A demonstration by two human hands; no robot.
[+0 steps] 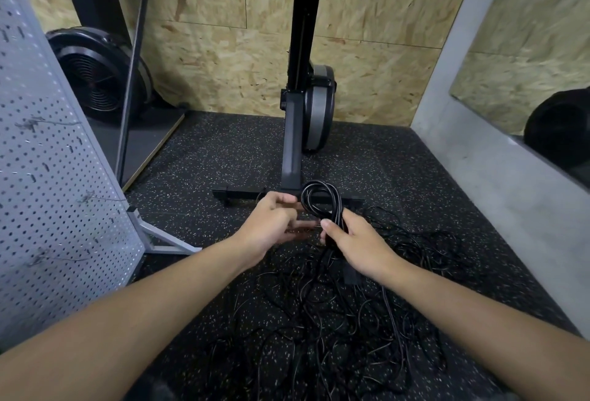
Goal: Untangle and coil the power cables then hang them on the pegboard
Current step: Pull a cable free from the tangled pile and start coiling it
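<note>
Two bare arms reach over a speckled rubber floor; the right hand has its fingers curled tight round a small coil of black cable, clamping the loops at their base; the left hand sits just beside the coil, fingers half curled, and whether they hold a strand cannot be told; a tangle of cables sprawls below; a grey pegboard stands left; coiling looks under way; next, probably, drawing slack from the tangle into another loop

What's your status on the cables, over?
Right hand grips small coil of black power cable. Left hand at the coil, grip unclear. Black cable tangle on speckled rubber floor below.
</note>
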